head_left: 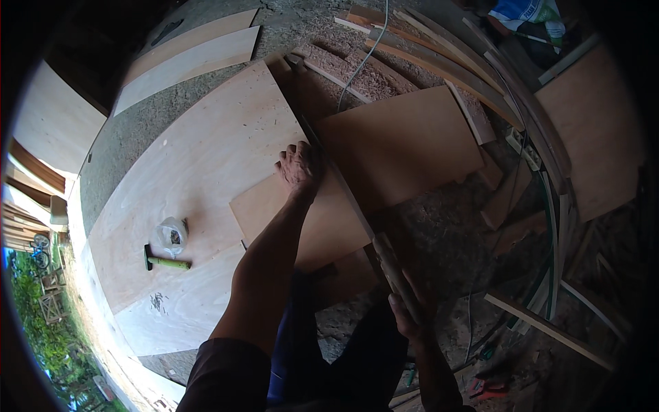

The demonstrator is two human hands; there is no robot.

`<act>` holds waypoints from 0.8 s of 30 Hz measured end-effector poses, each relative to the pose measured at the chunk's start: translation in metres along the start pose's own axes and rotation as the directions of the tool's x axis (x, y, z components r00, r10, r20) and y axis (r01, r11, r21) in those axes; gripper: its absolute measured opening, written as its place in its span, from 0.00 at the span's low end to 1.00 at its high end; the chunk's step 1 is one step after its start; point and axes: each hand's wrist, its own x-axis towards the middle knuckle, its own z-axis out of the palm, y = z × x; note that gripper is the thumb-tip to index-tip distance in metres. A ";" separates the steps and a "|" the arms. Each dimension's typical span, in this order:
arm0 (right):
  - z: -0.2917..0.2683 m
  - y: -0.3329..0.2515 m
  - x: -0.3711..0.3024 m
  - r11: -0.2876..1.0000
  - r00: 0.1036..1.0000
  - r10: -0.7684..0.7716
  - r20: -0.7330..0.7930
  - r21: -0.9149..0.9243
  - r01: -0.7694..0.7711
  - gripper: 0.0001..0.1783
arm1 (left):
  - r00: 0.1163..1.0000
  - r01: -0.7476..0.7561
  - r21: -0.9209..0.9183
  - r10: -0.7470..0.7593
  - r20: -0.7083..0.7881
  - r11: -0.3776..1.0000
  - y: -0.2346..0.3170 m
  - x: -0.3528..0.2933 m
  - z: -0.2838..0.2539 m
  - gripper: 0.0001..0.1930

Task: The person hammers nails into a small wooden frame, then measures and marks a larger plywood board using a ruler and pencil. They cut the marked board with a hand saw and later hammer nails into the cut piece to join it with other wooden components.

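Observation:
My left hand presses on a tan board lying on a large pale plywood sheet, fingers apart and slightly bent. Low on the right, my right hand is closed around the straight wooden handle of what looks like a handsaw. Its long thin blade runs up along the board's edge, past my left hand; the teeth cannot be made out. Beyond the blade, another tan panel extends to the right, with deep shadow between. Part of my right hand's fingers is dark and hard to see.
A green-handled hammer and a clear plastic bag of small fasteners rest on the plywood, near loose nails. Timber strips pile up at the far right. A power strip and cable lie right; a red-handled tool sits lower right.

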 end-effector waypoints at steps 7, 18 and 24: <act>0.029 -0.039 0.068 0.993 0.992 0.110 0.069 -0.041 -0.107 0.29 | 0.997 -0.029 -0.037 0.027 -0.069 0.999 -0.008 0.001 0.006 0.13; 0.010 -0.026 0.027 0.993 0.989 0.117 0.087 -0.015 -0.117 0.29 | 0.996 -0.074 -0.060 0.072 -0.046 0.995 -0.002 -0.003 -0.004 0.11; 0.023 -0.027 0.058 0.991 0.990 0.103 0.099 -0.094 -0.094 0.28 | 0.998 -0.052 -0.056 0.050 -0.031 0.997 -0.001 -0.002 -0.001 0.10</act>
